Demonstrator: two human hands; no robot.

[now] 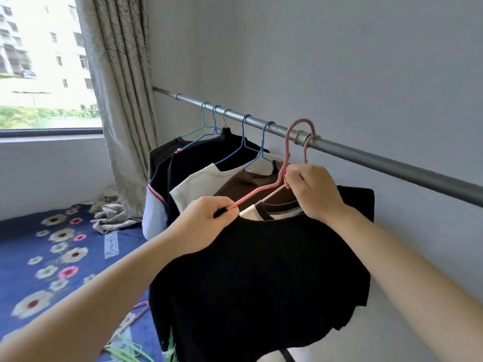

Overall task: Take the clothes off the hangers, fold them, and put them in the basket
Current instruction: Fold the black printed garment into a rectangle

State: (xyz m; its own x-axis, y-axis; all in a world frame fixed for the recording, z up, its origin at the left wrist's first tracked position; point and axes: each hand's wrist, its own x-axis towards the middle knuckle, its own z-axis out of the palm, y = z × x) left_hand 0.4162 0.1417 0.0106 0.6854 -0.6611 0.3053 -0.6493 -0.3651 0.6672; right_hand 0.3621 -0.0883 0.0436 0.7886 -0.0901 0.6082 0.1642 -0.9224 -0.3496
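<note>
Left grip [209, 223] pinches pink hanger [261, 192] arm at black shirt [261, 270] collar; right grip [311, 192] grasps hanger neck; hook seemingly over rail [366, 158].

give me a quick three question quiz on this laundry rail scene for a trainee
1. The left hand pinches one arm of the pink wire hanger. Where does the right hand grip it? a) just below the hook b) at the other arm's tip c) nowhere
2. True or false: the blue wire hangers on the grey metal rail carry shirts.
3. Fill in: the shirt hanging right behind the black t-shirt is ___ in colour.
Key: 1 a; 2 true; 3 brown, the brown shirt.
</note>
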